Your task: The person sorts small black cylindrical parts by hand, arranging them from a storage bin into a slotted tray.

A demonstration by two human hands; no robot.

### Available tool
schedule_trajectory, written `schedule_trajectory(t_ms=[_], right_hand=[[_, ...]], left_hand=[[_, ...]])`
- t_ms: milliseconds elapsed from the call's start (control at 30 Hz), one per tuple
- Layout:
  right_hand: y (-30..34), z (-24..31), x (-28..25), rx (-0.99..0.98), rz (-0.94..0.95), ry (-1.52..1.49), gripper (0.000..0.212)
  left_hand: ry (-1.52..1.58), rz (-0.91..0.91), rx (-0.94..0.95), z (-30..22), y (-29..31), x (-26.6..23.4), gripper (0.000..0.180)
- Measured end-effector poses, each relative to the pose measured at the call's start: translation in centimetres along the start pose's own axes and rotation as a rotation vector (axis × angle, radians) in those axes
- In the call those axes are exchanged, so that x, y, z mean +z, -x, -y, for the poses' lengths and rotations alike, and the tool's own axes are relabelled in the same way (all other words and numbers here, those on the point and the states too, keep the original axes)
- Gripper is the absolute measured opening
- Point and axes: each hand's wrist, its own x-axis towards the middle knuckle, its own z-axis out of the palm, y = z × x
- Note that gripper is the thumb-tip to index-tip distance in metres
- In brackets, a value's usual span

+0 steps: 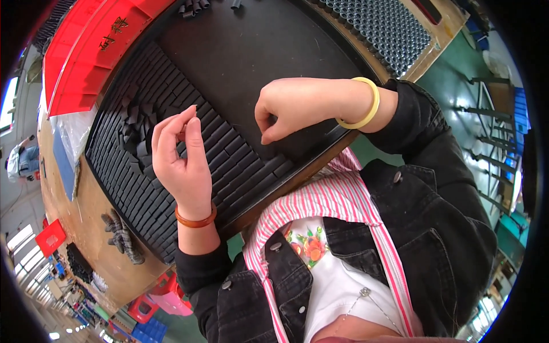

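Note:
My left hand [183, 163] hovers over rows of short black tubes [234, 163] lying side by side in a large black tray [240, 54]. Its thumb and fingers are drawn together at the tips; anything between them is too small to make out. To the right, my right hand [303, 108] is bent down at the wrist above the tray, fingers curled in and thumb meeting a finger. What it may hold is hidden. Left of my left hand, a heap of loose black tubes [137, 126] lies jumbled on top of the rows.
A red plastic bin [86, 54] stands beyond the tray at the upper left, with a clear plastic bag [77, 128] by it. Many round metal pieces [377, 31] fill a board at the upper right. A grey glove [123, 237] lies on the wooden table [94, 197]. Another person [24, 161] is far left.

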Motion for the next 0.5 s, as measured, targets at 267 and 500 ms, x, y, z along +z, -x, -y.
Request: schedule_trajectory(t_ms=[267, 500], right_hand=[[0.69, 1.16, -0.57, 0.032, 0.151, 0.233, 0.023], [0.51, 0.23, -0.03, -0.077, 0.115, 0.214, 0.024]], left_hand=[[-0.053, 0.032, 0.017, 0.19, -0.03, -0.01, 0.011], [-0.136, 0.081, 0.067, -0.06, -0.02, 0.0, 0.013]])
